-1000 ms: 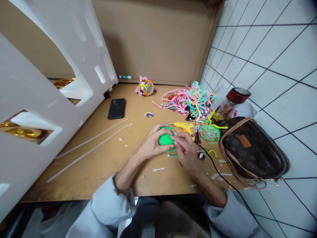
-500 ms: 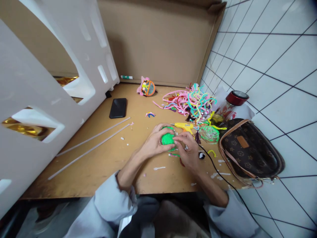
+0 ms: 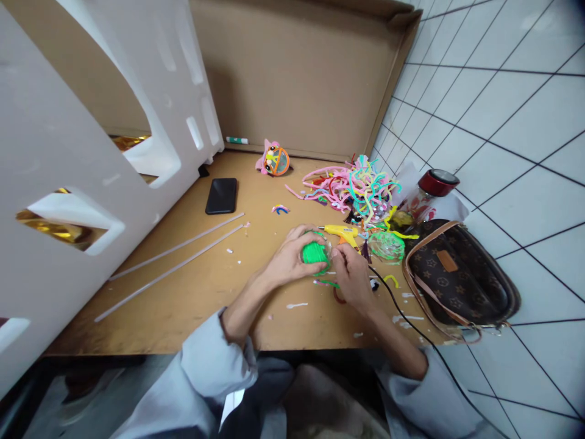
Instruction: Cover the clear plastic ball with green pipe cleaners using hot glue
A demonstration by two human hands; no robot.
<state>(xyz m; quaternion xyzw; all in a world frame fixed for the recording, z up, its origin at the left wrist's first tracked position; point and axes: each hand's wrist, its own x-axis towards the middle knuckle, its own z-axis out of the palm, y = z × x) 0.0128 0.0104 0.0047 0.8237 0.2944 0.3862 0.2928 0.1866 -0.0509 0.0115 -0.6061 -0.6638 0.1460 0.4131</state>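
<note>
My left hand is wrapped round a bright green, rounded bundle that looks wound from strands, with a clear part at its right side. Just to the right, my right hand is closed with thumb and forefinger pinched together; whatever sits in the pinch is too small to make out. Behind the hands lies a yellow hot glue gun, its black cord running down to the right. A second round piece of clear material with green strands rests beside the glue gun.
A tangled heap of coloured pipe cleaners lies at the back right, near a red-lidded bottle and a brown handbag. A black phone, two white sticks and a small decorated figure lie further left. White foam stands at the left.
My right hand has drawn slightly away to the right from the green bundle, its fingers more curled. My left hand keeps its hold. The view has shifted slightly.
</note>
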